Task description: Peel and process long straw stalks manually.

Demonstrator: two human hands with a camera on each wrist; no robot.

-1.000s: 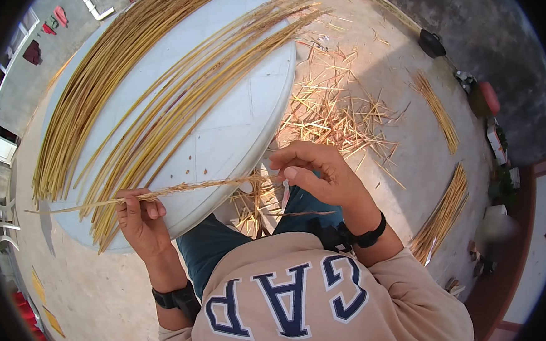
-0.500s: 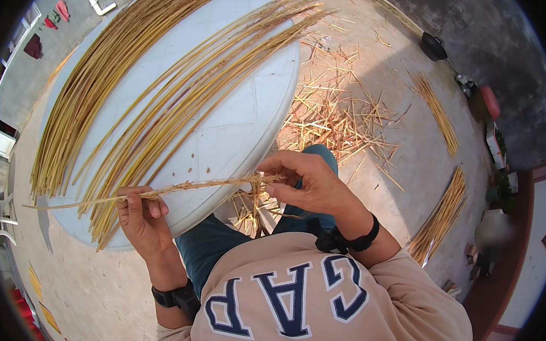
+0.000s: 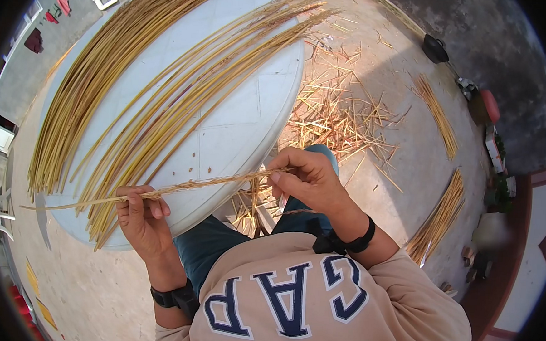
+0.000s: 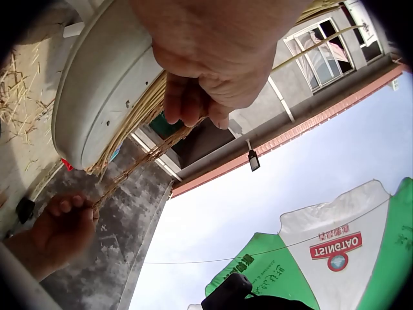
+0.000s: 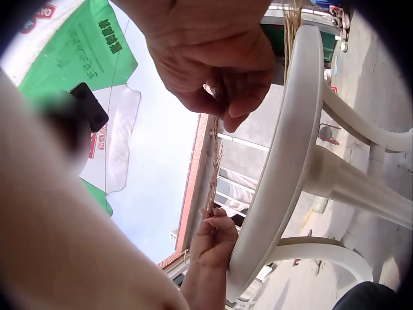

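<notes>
My left hand pinches a dry stalk with a feathery seed head, close over the near edge of the round table. The stalk's bare end juts out leftward past the hand. Toward the stalk's other end, my right hand pinches the wispy tip between thumb and fingers. In the left wrist view the seed head runs between both hands. The right wrist view shows it too, hanging below the curled right fingers. A thin wisp dangles under the right hand in the head view.
A thick row of stalks and a looser row lie across the table. Straw scraps litter the ground beyond it. Two bundles, a far one and a near one, lie on the ground at the right.
My right hand moved left onto the seed head, its fingers closing on it, then slid back rightward toward the tip. The left hand has kept its hold on the stalk, almost still.
</notes>
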